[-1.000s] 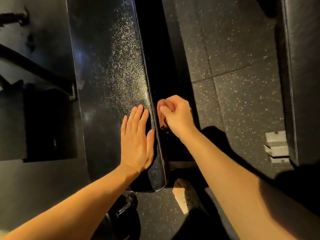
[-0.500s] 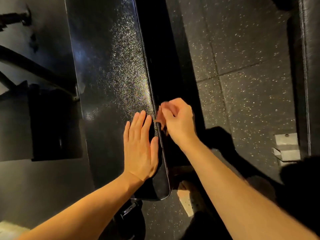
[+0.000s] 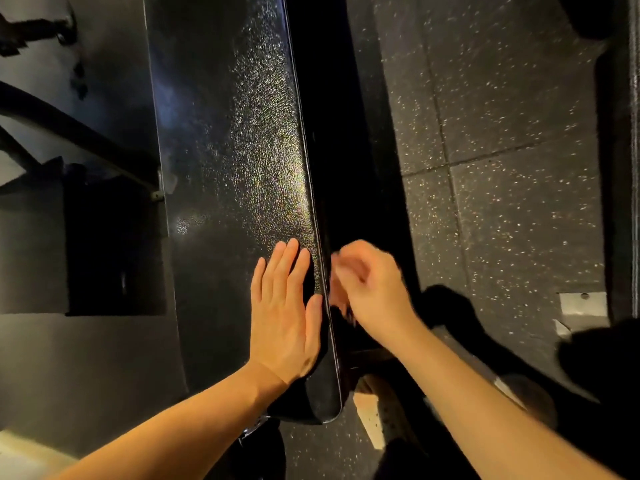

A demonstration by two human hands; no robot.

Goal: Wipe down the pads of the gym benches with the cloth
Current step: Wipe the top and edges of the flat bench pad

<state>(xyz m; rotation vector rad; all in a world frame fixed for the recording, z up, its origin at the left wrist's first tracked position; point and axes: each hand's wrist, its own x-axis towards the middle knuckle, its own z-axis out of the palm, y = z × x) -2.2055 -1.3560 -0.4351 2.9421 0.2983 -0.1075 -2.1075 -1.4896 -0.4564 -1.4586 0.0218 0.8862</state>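
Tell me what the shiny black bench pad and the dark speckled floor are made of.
The shiny black bench pad looks like vinyl or faux leather: its pebbled grain glints under light, and a seam runs along its edge. The dark speckled floor looks like matte rubber tile: pale flecks all over, straight joint lines between squares. Looks alone cannot settle it.

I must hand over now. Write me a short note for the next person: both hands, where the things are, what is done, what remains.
Left hand: open, flat on the pad near its close end.
Right hand: blurred, fingers curled at the pad's right side, apparently gripping the cloth, mostly hidden.
Done: the picture does not show how much is wiped.
To do: probably this side, then any unwiped pads.
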